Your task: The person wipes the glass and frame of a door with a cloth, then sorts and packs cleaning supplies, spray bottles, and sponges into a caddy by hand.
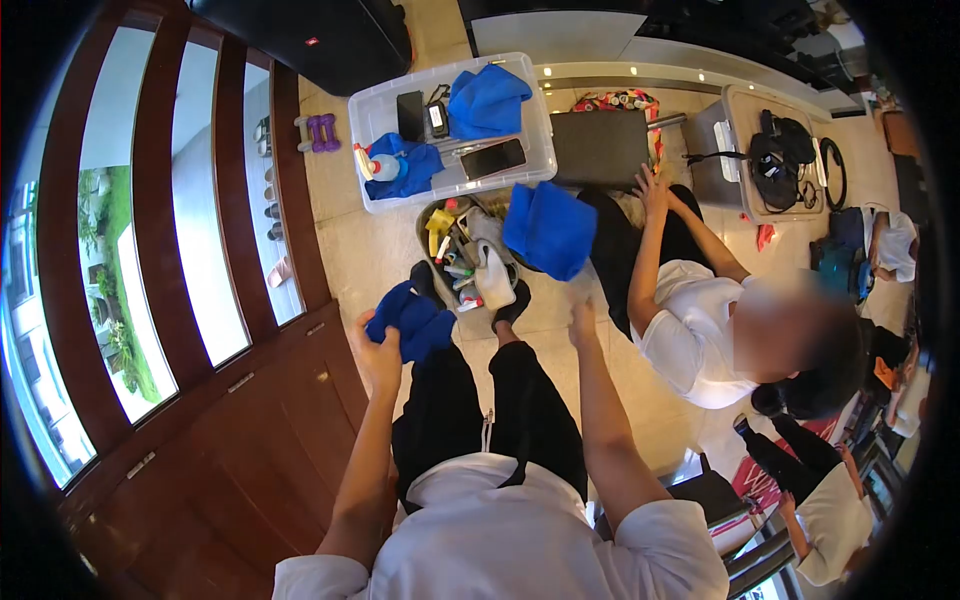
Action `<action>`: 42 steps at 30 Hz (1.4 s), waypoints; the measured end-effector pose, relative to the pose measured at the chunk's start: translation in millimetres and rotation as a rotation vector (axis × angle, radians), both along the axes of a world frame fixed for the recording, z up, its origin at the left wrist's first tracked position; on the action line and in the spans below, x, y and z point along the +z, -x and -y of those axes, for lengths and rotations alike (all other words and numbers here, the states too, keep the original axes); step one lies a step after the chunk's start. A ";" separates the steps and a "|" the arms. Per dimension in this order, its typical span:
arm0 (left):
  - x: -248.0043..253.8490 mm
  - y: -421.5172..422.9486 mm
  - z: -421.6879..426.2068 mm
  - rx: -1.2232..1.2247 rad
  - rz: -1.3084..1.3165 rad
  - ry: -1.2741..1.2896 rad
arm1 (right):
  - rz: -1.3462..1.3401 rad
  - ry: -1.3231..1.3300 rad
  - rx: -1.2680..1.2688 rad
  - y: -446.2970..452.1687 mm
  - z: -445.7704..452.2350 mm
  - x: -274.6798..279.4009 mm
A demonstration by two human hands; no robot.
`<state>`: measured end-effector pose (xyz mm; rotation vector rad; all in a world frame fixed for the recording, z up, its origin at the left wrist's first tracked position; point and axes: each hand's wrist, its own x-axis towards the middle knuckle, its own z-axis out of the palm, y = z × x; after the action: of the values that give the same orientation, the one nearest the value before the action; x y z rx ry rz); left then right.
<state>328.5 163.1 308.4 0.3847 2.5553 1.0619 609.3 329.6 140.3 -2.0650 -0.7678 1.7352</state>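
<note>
The left grip clutches a dark blue cloth. Another blue cloth is just beyond the right grip, too blurred to tell whether it grasps anything. Beyond both grips sits a clear plastic tub.

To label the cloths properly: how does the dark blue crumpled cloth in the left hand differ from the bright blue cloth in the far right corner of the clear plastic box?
The dark blue cloth is held in the left hand; the bright blue cloth lies in the box. The held one looks darker than the boxed one. Both are crumpled.
</note>
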 end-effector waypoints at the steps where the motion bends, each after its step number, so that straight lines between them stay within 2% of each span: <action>1: 18.9 -8.4 -19.4 0.050 0.151 -0.072 | 0.029 0.309 0.114 -17.8 21.0 -24.8; 2: 25.5 -12.3 -27.6 0.004 0.208 -0.118 | -0.018 0.504 0.201 -26.2 40.3 -33.4; 4: 37.9 -18.6 -41.6 -0.042 0.262 -0.169 | -0.123 0.550 0.346 -13.0 56.0 -4.3; 5: 46.1 -21.1 -49.7 -0.109 0.264 -0.200 | -0.126 0.542 0.349 -5.7 55.5 4.5; 7: 42.8 -14.8 -54.4 -0.299 0.190 -0.291 | -0.360 0.450 0.221 7.7 54.2 21.0; 8: 56.7 -12.9 -61.9 -0.299 0.180 -0.296 | -0.366 0.443 0.226 17.9 48.4 35.8; 10: 99.0 -9.7 -80.6 -0.306 0.590 -0.525 | -0.505 0.078 0.279 45.3 18.9 74.4; 11: 107.6 -4.7 -83.0 -0.350 0.634 -0.575 | -0.515 0.064 0.283 54.6 4.8 83.9; 12: 123.3 -1.4 -88.5 -0.359 0.619 -0.587 | -0.663 0.052 0.213 64.5 -9.8 92.8; 13: 142.6 1.8 -92.9 -0.337 0.746 -0.667 | -0.810 0.040 0.144 73.9 -22.6 103.4; 14: 160.0 3.8 -97.7 -0.314 0.873 -0.747 | -0.820 0.025 0.153 81.9 -36.2 119.4; 16: 173.1 9.6 -103.6 -0.331 0.856 -0.774 | -1.070 0.200 0.218 94.9 -62.5 166.7; 17: 166.5 14.7 -102.7 -0.221 0.989 -0.824 | -0.959 0.120 0.340 102.0 -69.0 204.4; 18: 155.3 19.9 -98.8 -0.105 1.122 -0.871 | -0.965 0.112 0.356 106.1 -75.1 215.8; 19: 130.1 28.4 -90.2 0.120 1.270 -0.710 | -0.971 0.152 0.329 109.7 -81.7 223.8; 20: 110.2 28.2 -83.3 0.124 1.262 -0.728 | -0.973 0.194 0.305 113.5 -87.7 232.3; 21: 93.3 24.4 -75.7 0.201 1.371 -0.748 | -0.813 0.172 0.279 124.4 -89.3 242.8; 22: 87.9 25.2 -74.9 0.261 1.474 -0.766 | -0.827 0.156 0.295 127.7 -89.7 259.8; 23: 97.3 22.7 -76.5 0.081 1.366 -0.802 | -0.822 0.111 0.247 125.5 -86.0 281.2; 24: 113.3 26.2 -76.9 0.085 1.352 -0.811 | -0.808 0.082 0.200 121.7 -79.5 297.9; 26: 141.9 27.1 -68.4 -0.032 1.545 -1.021 | -0.861 0.039 0.307 103.4 -78.0 314.5; 27: 145.6 30.2 -66.5 -0.115 1.455 -0.984 | -0.898 -0.051 0.343 97.8 -82.9 303.9; 28: 135.2 35.3 -65.3 -0.104 1.442 -1.001 | -0.892 -0.221 0.522 96.1 -91.1 289.4; 30: 91.6 46.5 -58.8 -0.071 1.646 -1.037 | -0.942 -0.135 0.444 102.2 -90.4 260.5; 32: 89.5 46.8 -58.8 -0.038 1.573 -1.002 | -0.877 -0.059 0.121 94.8 -73.2 249.0; 33: 109.3 48.9 -64.4 -0.190 1.651 -1.071 | -1.332 -0.011 0.262 91.4 -66.7 253.2; 34: 141.9 46.1 -70.0 -0.214 1.570 -1.014 | -1.647 0.103 0.330 91.7 -64.8 243.8; 35: 155.1 48.9 -69.7 -0.251 1.547 -0.902 | -1.923 0.258 0.437 92.0 -63.2 233.8; 36: 159.3 51.7 -74.9 -0.297 1.614 -0.894 | -2.055 0.445 0.485 110.0 -57.7 240.7; 37: 160.9 52.5 -82.4 -0.359 1.681 -0.884 | -1.352 0.352 0.424 101.7 -45.7 259.6; 38: 158.8 50.8 -88.4 -0.353 1.662 -0.901 | -1.583 0.524 0.244 101.6 -39.4 234.0; 40: 150.5 45.9 -96.7 -0.307 1.643 -0.720 | -0.957 -0.002 0.191 106.7 -36.0 236.9; 42: 164.8 45.1 -91.4 -0.273 1.524 -0.685 | -0.817 -0.058 0.380 104.3 -35.7 290.4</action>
<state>283.5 254.5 473.2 -0.0025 0.7730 1.3041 504.9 365.3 430.7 -1.0205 -0.9316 2.4454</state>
